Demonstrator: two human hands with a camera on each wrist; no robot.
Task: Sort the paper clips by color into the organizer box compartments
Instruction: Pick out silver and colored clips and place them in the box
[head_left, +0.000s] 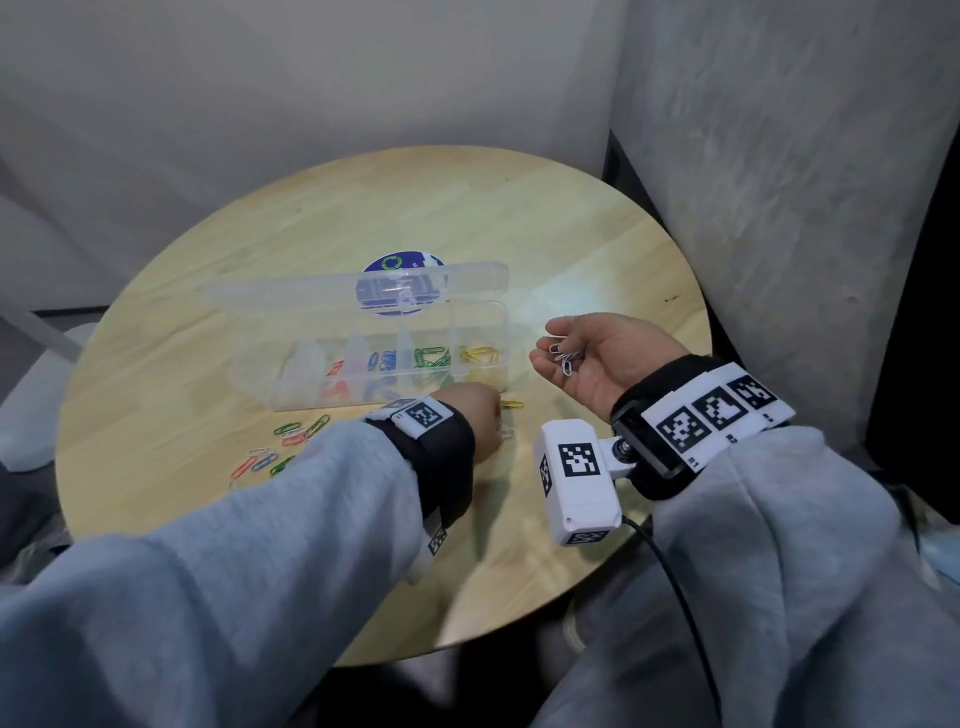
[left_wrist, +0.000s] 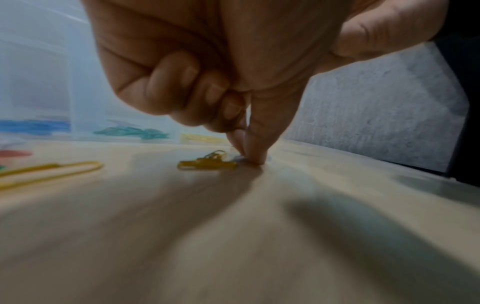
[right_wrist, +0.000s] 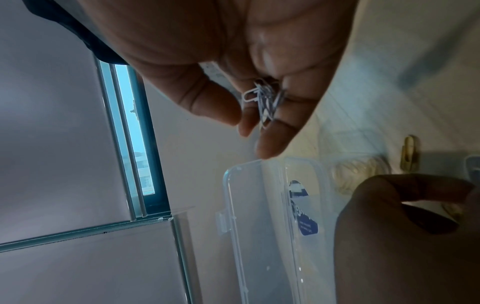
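Lying loose at table (head_left: 208, 291) left: mixed clips (head_left: 283, 447) in red, green, blue, just in front of the box.
Box (head_left: 270, 384): clear, lid open; red, blue, green, yellow clips sorted in separate compartments from left to right.
Left hand (head_left: 475, 421): fingers curled, thumb and forefinger tips (left_wrist: 255, 158) pressed to the wood on something pale and blurred, just beside yellow clips (left_wrist: 207, 163).
Right hand (head_left: 597, 358): palm up, right of box, cupped around white clips (right_wrist: 263, 100), fingers loosely bent.
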